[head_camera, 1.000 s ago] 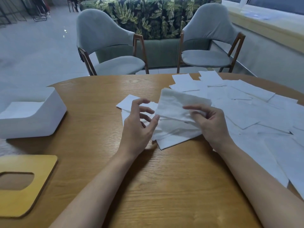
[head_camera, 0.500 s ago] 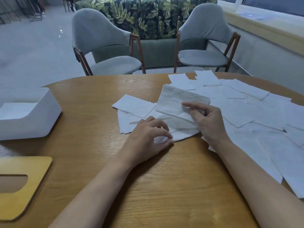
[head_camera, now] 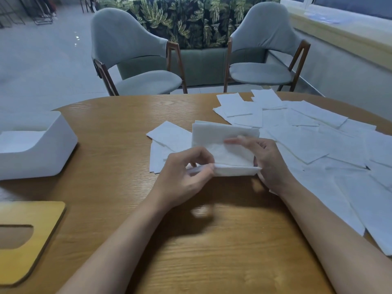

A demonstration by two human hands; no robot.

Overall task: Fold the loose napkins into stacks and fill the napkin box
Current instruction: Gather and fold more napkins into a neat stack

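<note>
A small stack of white napkins is held up off the wooden table, bent into a fold along its near edge. My left hand pinches the stack's near left corner. My right hand grips its right side, fingers spread over the top face. Two or three flat napkins lie under and left of the stack. Several loose napkins cover the table's right side. The white napkin box stands at the left edge, with white napkins inside.
The box's wooden lid, with an oval slot, lies at the near left corner. Two grey chairs stand beyond the far edge of the table. A leaf-patterned sofa is behind them.
My left hand left the table and took the stack's near left corner. Both hands lifted the napkins and squared them, and the near edge is now bent into a fold.
</note>
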